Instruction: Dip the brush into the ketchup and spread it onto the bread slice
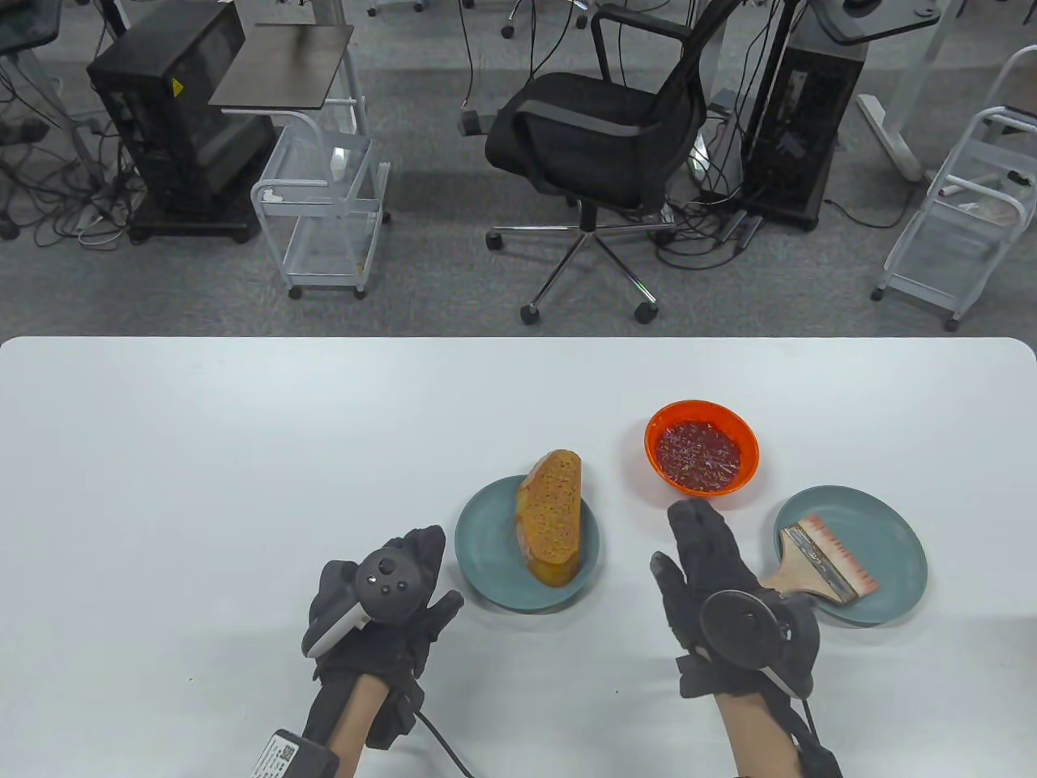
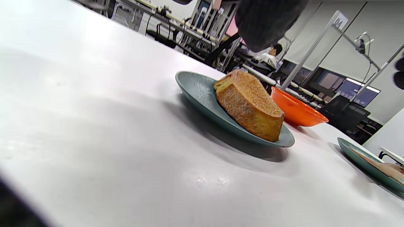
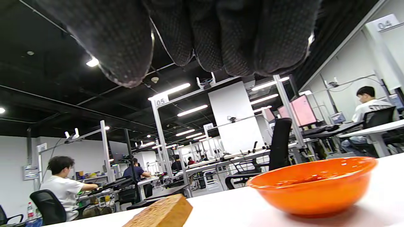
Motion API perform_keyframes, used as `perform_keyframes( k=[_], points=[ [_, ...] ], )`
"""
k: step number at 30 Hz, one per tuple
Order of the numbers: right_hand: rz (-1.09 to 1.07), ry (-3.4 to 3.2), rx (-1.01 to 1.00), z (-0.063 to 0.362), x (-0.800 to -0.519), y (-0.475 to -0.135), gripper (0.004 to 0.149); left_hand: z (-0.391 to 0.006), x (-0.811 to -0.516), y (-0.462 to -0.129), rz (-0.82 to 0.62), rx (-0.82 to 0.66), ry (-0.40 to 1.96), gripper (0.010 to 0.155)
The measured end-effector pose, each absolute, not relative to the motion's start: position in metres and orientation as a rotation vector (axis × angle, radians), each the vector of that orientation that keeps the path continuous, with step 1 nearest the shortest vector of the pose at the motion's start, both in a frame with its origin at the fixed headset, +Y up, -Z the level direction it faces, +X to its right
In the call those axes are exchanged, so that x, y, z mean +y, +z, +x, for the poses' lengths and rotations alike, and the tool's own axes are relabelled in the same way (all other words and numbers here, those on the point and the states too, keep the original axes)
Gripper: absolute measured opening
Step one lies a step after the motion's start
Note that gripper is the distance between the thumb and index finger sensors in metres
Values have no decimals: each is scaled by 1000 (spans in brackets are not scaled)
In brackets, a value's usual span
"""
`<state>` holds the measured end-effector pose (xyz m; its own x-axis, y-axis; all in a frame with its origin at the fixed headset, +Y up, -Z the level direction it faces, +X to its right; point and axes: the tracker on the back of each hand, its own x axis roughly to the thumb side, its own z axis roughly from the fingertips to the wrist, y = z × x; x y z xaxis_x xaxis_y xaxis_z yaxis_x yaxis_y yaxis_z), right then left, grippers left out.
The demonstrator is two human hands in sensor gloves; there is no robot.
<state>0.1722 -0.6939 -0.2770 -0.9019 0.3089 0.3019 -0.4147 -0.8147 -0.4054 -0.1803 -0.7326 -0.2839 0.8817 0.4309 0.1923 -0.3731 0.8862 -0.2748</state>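
A slice of brown bread (image 1: 551,519) lies on a teal plate (image 1: 486,559). An orange bowl (image 1: 702,455) holds red ketchup. A flat wooden brush (image 1: 826,561) lies on a second teal plate (image 1: 899,551) at the right. My right hand (image 1: 676,535) is open and flat, between the two plates and just below the bowl, holding nothing. My left hand (image 1: 441,567) rests empty just left of the bread plate. The left wrist view shows the bread (image 2: 249,104), the bowl (image 2: 296,110) and the brush handle (image 2: 388,168). The right wrist view shows my fingers (image 3: 202,31) above the bowl (image 3: 315,186).
The white table (image 1: 202,486) runs wide to the left of the plates. Beyond its far edge stand an office chair (image 1: 591,138), wire carts (image 1: 324,203) and computer towers on the floor.
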Motion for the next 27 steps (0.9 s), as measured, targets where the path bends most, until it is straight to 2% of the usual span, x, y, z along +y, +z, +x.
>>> perform_keyframes(
  k=[10, 13, 21, 27],
  points=[
    [376, 2809, -493, 146, -731, -284, 84, -196, -753, -269, -134, -139, 334, 86],
    [389, 2862, -421, 143, -739, -285, 88, -197, -760, -268, -148, -117, 299, 88],
    [350, 2912, -277, 150, -749, -285, 91, -192, -765, -269, -138, -127, 261, 87],
    [326, 2901, -276, 156, -750, -285, 90, -189, -767, -269, -142, -137, 256, 85]
  ],
)
